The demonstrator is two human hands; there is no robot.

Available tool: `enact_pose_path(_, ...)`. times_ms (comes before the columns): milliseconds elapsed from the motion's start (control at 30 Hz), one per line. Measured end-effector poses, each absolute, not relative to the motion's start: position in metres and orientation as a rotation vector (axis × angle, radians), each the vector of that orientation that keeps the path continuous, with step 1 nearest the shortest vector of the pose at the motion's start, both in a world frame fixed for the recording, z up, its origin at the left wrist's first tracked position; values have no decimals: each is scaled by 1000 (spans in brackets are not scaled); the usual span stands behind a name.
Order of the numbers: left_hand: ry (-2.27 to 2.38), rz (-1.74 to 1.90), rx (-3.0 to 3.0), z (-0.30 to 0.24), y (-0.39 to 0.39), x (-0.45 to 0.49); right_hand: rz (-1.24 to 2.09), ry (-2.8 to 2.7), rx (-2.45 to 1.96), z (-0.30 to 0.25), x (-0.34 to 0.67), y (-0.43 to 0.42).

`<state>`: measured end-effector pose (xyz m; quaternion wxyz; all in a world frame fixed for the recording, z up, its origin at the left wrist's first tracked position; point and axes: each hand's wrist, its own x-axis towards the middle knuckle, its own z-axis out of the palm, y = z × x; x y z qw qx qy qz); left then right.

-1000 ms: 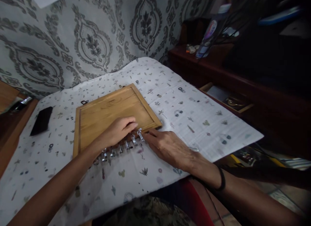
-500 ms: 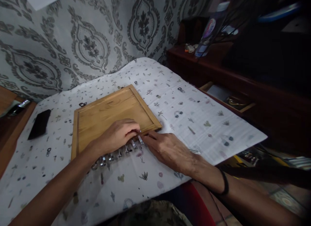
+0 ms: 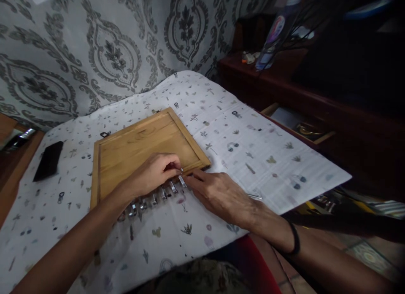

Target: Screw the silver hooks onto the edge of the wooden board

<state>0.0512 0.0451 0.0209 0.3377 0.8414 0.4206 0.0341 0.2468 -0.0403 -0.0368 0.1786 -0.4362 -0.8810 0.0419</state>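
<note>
A wooden board (image 3: 145, 136) with a raised frame lies on the table, and a row of shiny metal hooks (image 3: 163, 193) sticks out along its near edge. My left hand (image 3: 158, 169) rests over that edge, thumb and forefinger pinched around a small shiny metal piece (image 3: 181, 170), too small to name exactly. Beside it, the fingertips of my right hand (image 3: 218, 195) are closed at the rightmost metal hook (image 3: 182, 182), against the board's edge. My left forearm covers the board's near left part. A thin metal tool (image 3: 254, 197) lies partly behind my right wrist.
The table has a white patterned cloth (image 3: 268, 171). A dark flat rectangular thing (image 3: 48, 161) lies at its left. On the right stand a dark red desk (image 3: 316, 98) with an open drawer (image 3: 300, 125) and a bottle (image 3: 275, 34). A patterned curtain or wall covering (image 3: 114, 53) hangs behind.
My left forefinger has lifted slightly and curled, so the small metal piece at the thumb shows more. My right hand stays at the hook. The view has shifted slightly.
</note>
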Motion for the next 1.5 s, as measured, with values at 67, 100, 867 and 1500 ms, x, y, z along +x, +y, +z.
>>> enact_pose_path(67,1064,102,2207,21,45,46,132,-2502,-1254,-36,247,-40)
enact_pose_path(100,1056,118,2215,22,44,43,138,-2511,-1268,-35,246,-40)
enact_pose_path(867,849,312,2822,-4,13,5,128,-2471,-1228,-39,247,-40)
enact_pose_path(1500,885,174,2685,0,17,9,580,-2164,-1269,-14,247,-16)
